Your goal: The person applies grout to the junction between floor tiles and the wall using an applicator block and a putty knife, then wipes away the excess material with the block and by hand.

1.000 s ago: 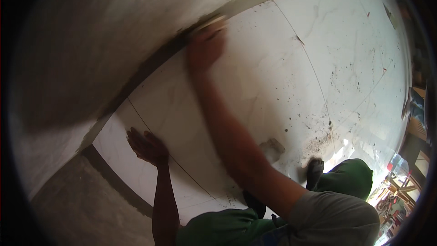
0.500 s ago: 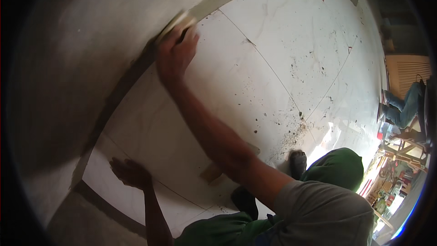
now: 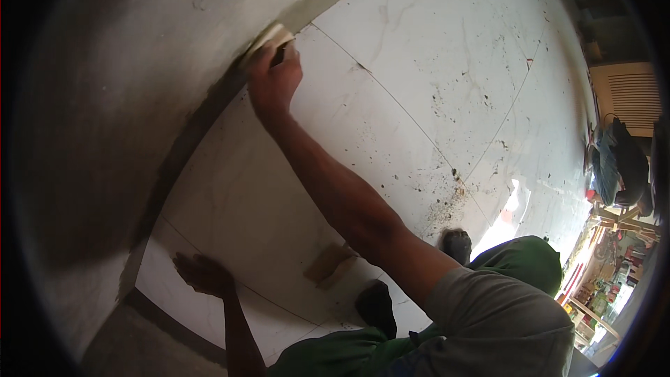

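Pressing along the foot of the wall, a pale sponge-like pad [image 3: 271, 37] is seen held against the dark wet joint [image 3: 202, 126] where the grey plastered wall [image 3: 125, 77] meets the white tiled floor [image 3: 419, 63]. The pad is gripped by the right hand [image 3: 274, 84], whose fingers are curled closed over its rear edge, so that the pad projects beyond the fingertips, up and away from the wrist. Its long axis is laid along the joint rather than across it. From the pad, the joint is shown darkened on the side nearer the person and paler, drier-looking, on the far side. The left hand [image 3: 202, 274] is planted well apart from the pad, lower along the same joint, spread flat on a tile with nothing in it; the pad is therefore far nearer the right hand, whose outstretched arm runs back from it to a grey sleeve [image 3: 502, 321]. Between pad and body, a small tan block [image 3: 328, 263] is seen lying on the tiles, with dark feet and green trousers [image 3: 530, 265] beyond. Farthest from the pad, a cluttered workspace with another seated figure [image 3: 618, 164] is glimpsed at the floor's edge.
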`<state>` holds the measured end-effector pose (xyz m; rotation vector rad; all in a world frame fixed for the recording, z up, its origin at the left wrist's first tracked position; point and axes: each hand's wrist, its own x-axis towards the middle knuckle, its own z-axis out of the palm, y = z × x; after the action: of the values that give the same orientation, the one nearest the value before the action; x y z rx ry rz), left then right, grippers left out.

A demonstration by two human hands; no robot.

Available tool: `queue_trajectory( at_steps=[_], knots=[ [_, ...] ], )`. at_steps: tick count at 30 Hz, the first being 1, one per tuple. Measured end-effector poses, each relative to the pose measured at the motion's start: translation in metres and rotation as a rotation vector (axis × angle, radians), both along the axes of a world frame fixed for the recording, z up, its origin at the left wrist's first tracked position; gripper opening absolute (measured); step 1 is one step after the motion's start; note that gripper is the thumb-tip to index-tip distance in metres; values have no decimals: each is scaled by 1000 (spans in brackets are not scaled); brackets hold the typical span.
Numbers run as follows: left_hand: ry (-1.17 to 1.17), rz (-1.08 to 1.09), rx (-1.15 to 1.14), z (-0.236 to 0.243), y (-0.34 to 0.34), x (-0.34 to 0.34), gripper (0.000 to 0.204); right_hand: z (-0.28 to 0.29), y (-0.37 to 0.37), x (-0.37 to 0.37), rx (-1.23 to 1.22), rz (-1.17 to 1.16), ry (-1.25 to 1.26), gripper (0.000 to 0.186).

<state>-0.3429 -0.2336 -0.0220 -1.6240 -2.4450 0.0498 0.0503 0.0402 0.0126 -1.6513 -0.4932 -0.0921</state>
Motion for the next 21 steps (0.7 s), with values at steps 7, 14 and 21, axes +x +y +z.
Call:
queue_trajectory(
  at_steps=[7, 14, 21],
  knots=[
    [27, 38, 19, -3, -2, 20, 57, -1, 19, 67, -202, 28, 488, 39],
    [11, 18, 3, -8, -12, -21, 58, 16, 37, 109, -174, 159, 48, 43],
    [-25, -79, 50, -14, -4, 16, 56, -28, 46, 188, 76, 136, 601, 34]
  ],
)
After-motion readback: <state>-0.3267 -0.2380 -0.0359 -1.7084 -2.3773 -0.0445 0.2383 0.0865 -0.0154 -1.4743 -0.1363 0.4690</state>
